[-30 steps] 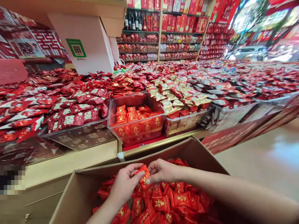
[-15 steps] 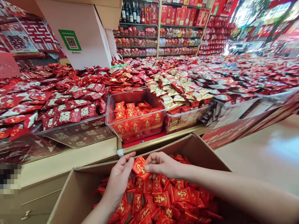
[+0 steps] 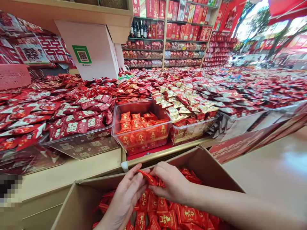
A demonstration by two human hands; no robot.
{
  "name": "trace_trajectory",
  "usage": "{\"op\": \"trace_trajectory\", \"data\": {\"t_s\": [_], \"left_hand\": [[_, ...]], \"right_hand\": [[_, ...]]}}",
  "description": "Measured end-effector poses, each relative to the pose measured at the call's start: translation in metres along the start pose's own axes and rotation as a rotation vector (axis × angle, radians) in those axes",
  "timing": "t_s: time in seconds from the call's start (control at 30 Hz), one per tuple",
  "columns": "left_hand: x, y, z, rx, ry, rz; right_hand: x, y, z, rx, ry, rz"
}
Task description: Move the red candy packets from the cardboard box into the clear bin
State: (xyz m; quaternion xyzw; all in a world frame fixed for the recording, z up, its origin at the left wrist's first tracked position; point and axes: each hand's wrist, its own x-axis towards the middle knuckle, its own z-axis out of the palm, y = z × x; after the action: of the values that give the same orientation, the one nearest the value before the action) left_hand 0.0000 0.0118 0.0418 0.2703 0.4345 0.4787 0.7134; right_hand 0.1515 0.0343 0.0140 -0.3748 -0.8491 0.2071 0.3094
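- Shop counter (image 3: 96, 166) ran across the view, crowded with bins of wrapped sweets.
- Right hand (image 3: 171, 182): thumb and fingers pinched one red packet (image 3: 149, 178) at its right end.
- Left hand (image 3: 127, 196): fingers curled, tips right at the packet's left end; couldn't tell if they gripped or only touched.
- Key relation: packet lay between the hands, left of the right hand, right of the left fingertips. Seen nearly edge-on, its visible length sloped down from left to right. Both hands about equally near; right had the clearer hold.
- Below: loose packets (image 3: 168, 219), same red and gold, jumbled in the carton (image 3: 82, 196). Hands were over them, near the far rim.
- Beyond that rim: clear bin (image 3: 140, 107), ahead and slightly left of the packet, part full of matching packets in rows.
- Either side: dark-red sweets (image 3: 75, 126) left, cream-gold sweets (image 3: 183, 102) right.
- Farther back: white box (image 3: 98, 54), shelves (image 3: 164, 41).
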Motion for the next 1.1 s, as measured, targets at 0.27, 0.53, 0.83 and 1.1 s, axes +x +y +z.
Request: {"op": "trace_trajectory", "data": {"t_s": [0.27, 0.53, 0.83, 1.1], "left_hand": [[-0.006, 0.006, -0.008, -0.15, -0.115, -0.057], [-0.003, 0.008, -0.012, -0.108, -0.091, -0.033], [-0.003, 0.021, -0.022, -0.26, -0.178, -0.026], [0.009, 0.013, -0.032, -0.262, -0.228, -0.166]], "right_hand": [[0.0, -0.001, -0.002, -0.311, 0.047, -0.356], [0.006, -0.002, -0.01, -0.393, -0.016, -0.616], [0.033, -0.044, -0.077, -0.391, 0.094, -0.626], [0.18, -0.018, -0.11, -0.831, -0.033, -0.246]]}}
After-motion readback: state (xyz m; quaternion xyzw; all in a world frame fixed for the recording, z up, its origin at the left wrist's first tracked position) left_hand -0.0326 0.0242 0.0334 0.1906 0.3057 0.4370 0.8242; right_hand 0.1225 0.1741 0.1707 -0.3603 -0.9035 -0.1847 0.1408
